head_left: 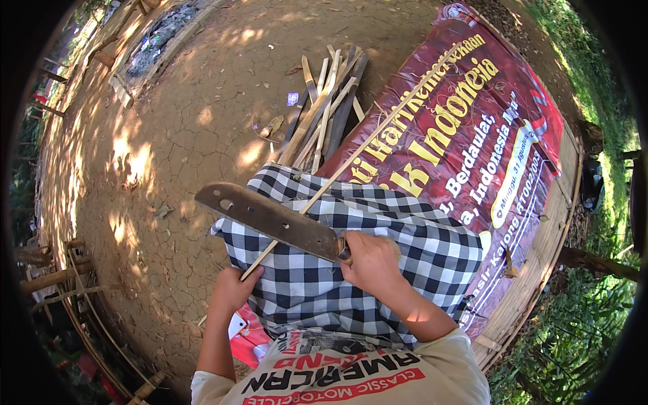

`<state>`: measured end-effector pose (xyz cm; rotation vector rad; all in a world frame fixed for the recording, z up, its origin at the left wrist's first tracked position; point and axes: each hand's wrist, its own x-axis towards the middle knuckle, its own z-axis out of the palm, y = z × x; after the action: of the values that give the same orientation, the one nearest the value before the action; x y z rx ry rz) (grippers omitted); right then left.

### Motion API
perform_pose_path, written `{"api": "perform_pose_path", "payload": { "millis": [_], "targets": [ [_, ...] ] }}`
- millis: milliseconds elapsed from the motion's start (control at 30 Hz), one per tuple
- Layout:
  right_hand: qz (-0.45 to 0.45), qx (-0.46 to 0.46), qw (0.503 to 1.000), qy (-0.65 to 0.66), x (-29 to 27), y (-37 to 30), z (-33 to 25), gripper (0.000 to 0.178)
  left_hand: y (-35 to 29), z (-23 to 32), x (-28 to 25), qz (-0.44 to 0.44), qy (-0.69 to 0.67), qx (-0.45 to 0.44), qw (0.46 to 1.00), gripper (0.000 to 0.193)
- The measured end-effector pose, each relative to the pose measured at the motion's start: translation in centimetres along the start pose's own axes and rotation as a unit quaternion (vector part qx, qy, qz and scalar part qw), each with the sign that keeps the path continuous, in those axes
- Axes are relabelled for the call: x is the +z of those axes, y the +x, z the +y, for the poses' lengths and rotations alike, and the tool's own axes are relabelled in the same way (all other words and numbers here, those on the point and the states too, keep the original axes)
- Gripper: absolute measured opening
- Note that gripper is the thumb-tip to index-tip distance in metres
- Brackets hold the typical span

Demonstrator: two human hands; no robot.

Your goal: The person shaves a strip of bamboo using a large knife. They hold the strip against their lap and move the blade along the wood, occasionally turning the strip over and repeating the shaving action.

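My right hand (371, 262) is wrapped round the handle of a broad machete (270, 219), whose dark blade with several holes points up and to the left. Under the blade runs a long thin bamboo strip (351, 162), crossing it at an angle. My left hand (233, 287) grips the strip near its lower end; the far end reaches up and right over the banner. Whether the edge touches the strip, I cannot tell. A black-and-white checked cloth (290, 283) lies across my lap beneath both hands.
Beyond my lap, a pile of split bamboo pieces (331, 101) lies on cracked bare soil (202, 88). A dark red printed banner (418, 101) covers a bamboo platform (540, 270) on the right. An ash pit (158, 44) is at the far left, and bamboo poles (57, 277) stand nearer.
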<state>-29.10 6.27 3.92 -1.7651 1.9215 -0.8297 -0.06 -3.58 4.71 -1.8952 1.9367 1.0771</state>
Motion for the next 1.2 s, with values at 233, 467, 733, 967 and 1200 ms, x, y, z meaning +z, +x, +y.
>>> {"api": "perform_pose_path", "payload": {
  "millis": [233,467,733,967,1200],
  "targets": [
    [-0.003,-0.068,0.993,-0.093,-0.4,2.2,0.2,0.045,0.4,-0.4,0.0,-0.018,-0.013,-0.013,1.000,0.063],
    [0.021,-0.064,0.983,-0.173,0.2,3.0,1.2,0.042,0.0,-0.6,1.0,0.031,-0.021,0.011,0.999,0.062],
    [0.073,-0.025,0.976,-0.203,-1.8,4.7,5.1,0.032,-0.5,0.3,1.0,0.049,-0.006,0.012,0.999,0.063],
    [0.061,-0.014,0.984,-0.167,-0.3,3.7,3.3,0.037,-0.3,0.7,0.9,0.030,-0.012,-0.023,0.999,0.065],
    [0.055,-0.064,0.972,-0.221,-0.1,4.8,3.7,0.027,-0.6,-0.1,1.2,0.051,0.005,0.007,0.999,0.066]
  ]
}}
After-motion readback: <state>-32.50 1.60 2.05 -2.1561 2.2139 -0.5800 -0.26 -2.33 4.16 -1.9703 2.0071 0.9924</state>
